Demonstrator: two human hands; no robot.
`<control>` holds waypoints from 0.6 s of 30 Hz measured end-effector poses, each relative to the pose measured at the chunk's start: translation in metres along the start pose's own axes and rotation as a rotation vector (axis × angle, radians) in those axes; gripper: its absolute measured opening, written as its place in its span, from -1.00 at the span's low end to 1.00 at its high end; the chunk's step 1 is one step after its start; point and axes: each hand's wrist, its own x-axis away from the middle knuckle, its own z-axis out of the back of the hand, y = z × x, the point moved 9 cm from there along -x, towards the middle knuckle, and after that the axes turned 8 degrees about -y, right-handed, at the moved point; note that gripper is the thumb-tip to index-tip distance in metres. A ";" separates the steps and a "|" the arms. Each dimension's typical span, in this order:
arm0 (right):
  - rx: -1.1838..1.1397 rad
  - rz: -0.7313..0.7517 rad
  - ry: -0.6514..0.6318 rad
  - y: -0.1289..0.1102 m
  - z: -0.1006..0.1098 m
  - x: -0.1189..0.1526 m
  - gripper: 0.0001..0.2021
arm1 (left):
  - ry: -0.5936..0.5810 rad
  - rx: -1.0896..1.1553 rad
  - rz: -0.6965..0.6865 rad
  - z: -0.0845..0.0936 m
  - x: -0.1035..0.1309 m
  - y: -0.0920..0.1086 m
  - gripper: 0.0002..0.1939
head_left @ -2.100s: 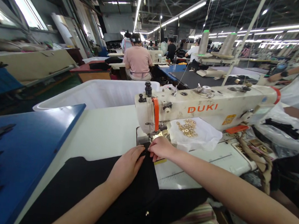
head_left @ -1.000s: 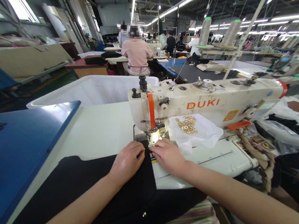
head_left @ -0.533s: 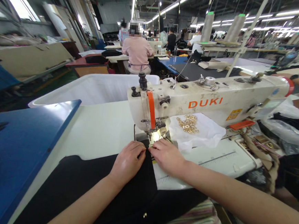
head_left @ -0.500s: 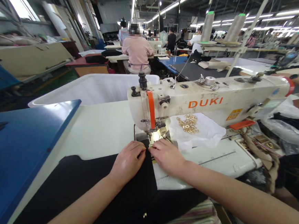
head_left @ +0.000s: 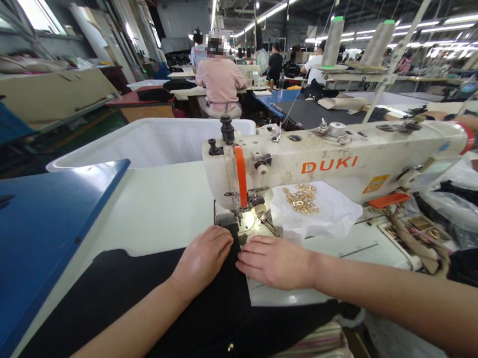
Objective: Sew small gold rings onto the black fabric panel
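Note:
A large black fabric piece lies across the sewing machine's pale bed, its narrow end reaching the lit needle area. My left hand is closed on the fabric just in front of the needle, fingers curled with the fingertips pinched together. To its right, my right hand rests flat, fingers stretched out side by side with the tips at the fabric's right edge. The white sewing machine stands beyond both hands; an orange guard runs down its head. My right thumb is hidden.
Small gold metal fittings lie on a white sheet right of the needle. A blue board holding black pieces is at the left. Behind the machine sits a white tub. A person in pink sits farther off.
My right hand has moved slightly back toward me, and its fingers have gone from bunched at the fabric edge to laid out flat. My left hand and the fabric have stayed nearly still.

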 end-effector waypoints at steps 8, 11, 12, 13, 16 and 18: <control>-0.006 -0.064 0.023 -0.002 -0.013 -0.013 -0.76 | -0.108 -0.142 -0.083 -0.004 -0.001 0.007 -0.76; -0.079 -0.204 -0.020 0.002 -0.019 -0.010 -0.79 | -0.099 -0.192 -0.115 -0.005 -0.001 0.010 -0.80; -0.096 -0.221 -0.025 0.001 -0.019 -0.009 -0.80 | -0.096 -0.206 -0.126 -0.005 0.000 0.011 -0.81; -0.109 -0.227 -0.026 0.000 -0.020 -0.009 -0.80 | -0.092 -0.219 -0.138 -0.006 0.000 0.012 -0.82; -0.133 -0.218 -0.031 -0.002 -0.020 -0.008 -0.80 | -0.080 -0.256 -0.167 -0.006 0.001 0.015 -0.81; -0.141 -0.221 -0.028 -0.002 -0.021 -0.009 -0.79 | -0.063 -0.264 -0.177 -0.005 0.002 0.016 -0.81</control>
